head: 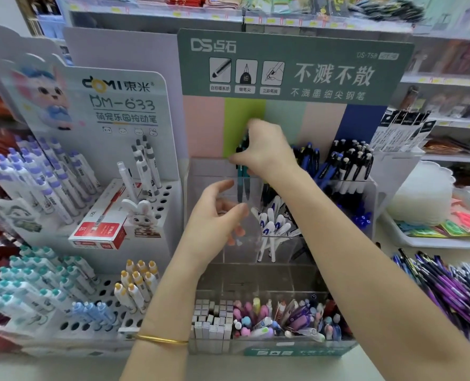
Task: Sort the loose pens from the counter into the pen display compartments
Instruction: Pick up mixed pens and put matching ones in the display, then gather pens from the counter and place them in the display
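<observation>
Pens [241,174] hang tips-down from right hand [264,152], grip pinching their tops to drop them into clear display's [209,174] back-left compartment. Left hand [217,215], loose and holding nothing, waits beside. Loose pens [453,287] heaped on worktop [49,369].

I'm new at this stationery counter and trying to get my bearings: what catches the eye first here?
The right hand at centre pinches a few dark pens over the clear display's upper-left compartment, under the big green header board. To the right, a heap of loose pens lies on the counter.
</observation>
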### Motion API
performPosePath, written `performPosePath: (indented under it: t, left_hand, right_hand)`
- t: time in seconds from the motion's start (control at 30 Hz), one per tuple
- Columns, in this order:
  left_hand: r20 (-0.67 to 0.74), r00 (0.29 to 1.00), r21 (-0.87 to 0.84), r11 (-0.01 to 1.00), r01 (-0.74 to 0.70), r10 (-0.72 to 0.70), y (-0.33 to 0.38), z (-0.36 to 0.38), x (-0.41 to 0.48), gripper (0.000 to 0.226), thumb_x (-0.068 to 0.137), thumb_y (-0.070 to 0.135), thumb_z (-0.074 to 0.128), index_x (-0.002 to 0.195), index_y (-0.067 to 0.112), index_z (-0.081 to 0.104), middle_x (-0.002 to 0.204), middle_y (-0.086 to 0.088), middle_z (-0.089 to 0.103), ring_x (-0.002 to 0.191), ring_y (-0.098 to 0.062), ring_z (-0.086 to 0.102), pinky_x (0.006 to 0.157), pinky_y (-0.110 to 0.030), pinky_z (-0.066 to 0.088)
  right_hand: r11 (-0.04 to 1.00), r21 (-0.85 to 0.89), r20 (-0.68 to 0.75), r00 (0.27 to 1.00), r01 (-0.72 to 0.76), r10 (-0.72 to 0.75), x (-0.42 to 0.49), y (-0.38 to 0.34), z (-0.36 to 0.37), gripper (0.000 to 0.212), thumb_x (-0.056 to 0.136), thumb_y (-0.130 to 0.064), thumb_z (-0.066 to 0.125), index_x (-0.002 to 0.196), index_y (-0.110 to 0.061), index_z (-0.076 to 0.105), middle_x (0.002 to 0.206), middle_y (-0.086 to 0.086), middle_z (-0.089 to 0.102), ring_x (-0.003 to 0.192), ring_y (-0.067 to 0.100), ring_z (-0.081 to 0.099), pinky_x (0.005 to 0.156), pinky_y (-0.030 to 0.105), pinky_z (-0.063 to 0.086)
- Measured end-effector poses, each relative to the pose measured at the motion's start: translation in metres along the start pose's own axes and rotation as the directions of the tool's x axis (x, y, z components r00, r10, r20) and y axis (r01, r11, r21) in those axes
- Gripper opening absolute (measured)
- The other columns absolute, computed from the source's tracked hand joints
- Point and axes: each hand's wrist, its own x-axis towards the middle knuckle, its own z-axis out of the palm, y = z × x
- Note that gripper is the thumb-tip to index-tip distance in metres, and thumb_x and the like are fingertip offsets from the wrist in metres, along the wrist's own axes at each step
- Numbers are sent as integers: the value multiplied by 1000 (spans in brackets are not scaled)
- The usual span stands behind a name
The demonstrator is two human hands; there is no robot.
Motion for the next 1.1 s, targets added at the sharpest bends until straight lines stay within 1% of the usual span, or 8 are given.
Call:
performPosePath:
  t: [0.13,0.3,0.43,0.6,0.73,0.83,0.93,1.1]
  left_hand:
    - [-10,1000,-37,999,4,-4,3,1,-5,36,96,12,57,126,26,44,86,-1,67,58,-8,59,49,-23,48]
    - [-16,1000,-79,997,-15,14,15,11,-18,25,95,9,57,116,22,55,82,1,68,58,-10,61,48,-24,50]
    - [161,987,-101,995,19,-3,28,42,-34,19,93,11,59,109,22,60,87,-5,68,59,-11,62,49,-24,50]
    - [554,826,-18,991,132,-100,24,145,-63,14,94,10,57,106,17,60,85,-6,67,62,-14,64,52,-31,54]
    - [683,681,185,965,188,-264,-22,251,-76,11,94,16,56,105,15,58,91,-4,61,73,-14,65,63,-34,59]
    - [540,746,476,873,110,-389,-85,322,-68,31,92,25,58,120,12,54,116,-8,57,95,-24,62,89,-41,53]
    - [178,899,728,668,153,-400,-139,363,-45,45,93,26,56,131,6,43,134,-13,40,123,-29,40,101,-36,37]
    - [-191,888,832,411,372,-419,-190,402,-25,60,93,43,56,135,6,34,138,-14,37,127,-32,36,101,-42,35]
  right_hand:
    - [990,140,-52,999,25,-18,-10,-3,-8,45,73,-15,78,99,-5,42,85,8,57,80,32,61,71,44,53]
    - [906,421,-124,992,46,7,-52,10,-32,25,82,3,64,95,-7,46,77,9,57,62,24,67,58,38,56]
    - [812,584,-129,987,-5,99,-123,55,-66,14,88,3,61,93,-7,52,78,11,59,61,20,69,50,34,57]
    - [737,609,-89,897,-294,433,-204,160,-107,12,88,2,60,91,-9,57,78,11,62,57,20,67,46,30,53]
    - [670,561,-34,795,-486,605,-244,261,-112,14,89,1,55,90,-13,57,79,11,62,54,17,66,45,29,50]
    - [602,549,36,735,-580,677,-265,326,-104,19,92,2,49,87,-16,54,81,12,62,50,15,64,43,28,49]
    - [552,539,105,700,-637,706,-277,382,-101,20,93,2,48,88,-16,53,82,11,62,53,18,63,45,29,49]
    - [555,489,250,718,-673,650,-275,441,-107,15,95,-2,49,92,-16,56,86,10,64,58,18,64,53,33,55]
